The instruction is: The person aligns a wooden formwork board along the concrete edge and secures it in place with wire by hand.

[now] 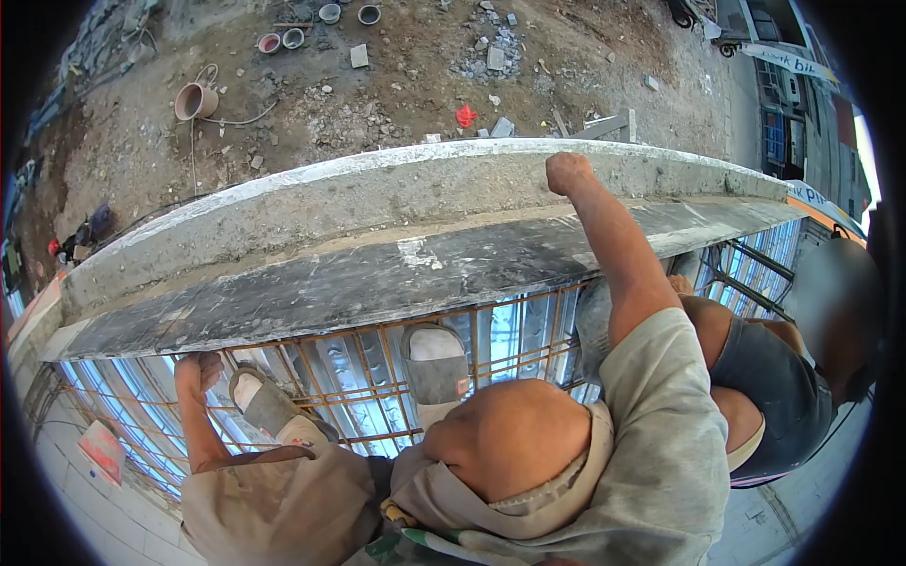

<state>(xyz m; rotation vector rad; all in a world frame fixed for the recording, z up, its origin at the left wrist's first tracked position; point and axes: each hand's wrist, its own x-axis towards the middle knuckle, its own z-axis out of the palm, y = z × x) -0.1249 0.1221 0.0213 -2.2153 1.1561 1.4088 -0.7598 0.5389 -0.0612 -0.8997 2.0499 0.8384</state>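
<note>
My right hand [569, 174] is stretched forward to the concrete parapet [377, 184], closed in a fist at its upper edge. Whatever it may hold is hidden. My left hand [196, 373] is low on the left, with fingers curled beside the rebar grid [377, 389] and the near edge of the dark board [368, 274]. I cannot make out what is in it. My shoes, a left one [274, 404] and a right one [435, 363], rest on the rebar over corrugated metal sheeting [349, 363]. My bent knee [533, 439] is in front of me.
A co-worker [769, 377] crouches close on my right, one hand [679, 283] near the board. A red-and-white container [102, 453] stands at far left. Beyond the parapet, the ground below holds buckets [196, 101], rubble [495, 58] and a red scrap [465, 116].
</note>
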